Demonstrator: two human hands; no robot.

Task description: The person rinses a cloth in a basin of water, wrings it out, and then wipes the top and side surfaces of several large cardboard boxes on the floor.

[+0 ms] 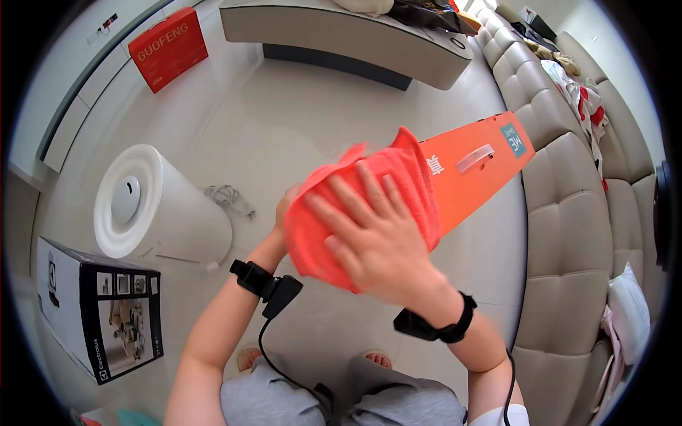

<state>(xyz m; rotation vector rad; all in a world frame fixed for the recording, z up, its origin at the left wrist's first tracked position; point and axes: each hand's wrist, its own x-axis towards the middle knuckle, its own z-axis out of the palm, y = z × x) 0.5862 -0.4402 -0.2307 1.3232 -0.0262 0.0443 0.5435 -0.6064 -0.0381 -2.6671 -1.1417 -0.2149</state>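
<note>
A coral-red towel-like cloth (319, 234) is bunched up in front of me. My right hand (375, 229) lies flat on top of it, fingers spread and not curled around it. At the cloth's left edge is my left hand (287, 205), its fingers mostly hidden behind the cloth, so its grip cannot be made out. A long orange cardboard box (474, 175) extends from behind the cloth towards the upper right, bearing a product picture and writing. The cloth hides the box's near end.
At left stands a white cylindrical appliance (186, 207) with a coiled cord (229, 197) beside it. Nearer me is an Electrolux carton (128, 325). A red box (168, 50) and a curved low table (341, 45) are ahead. A beige tufted sofa (559, 234) lines the right.
</note>
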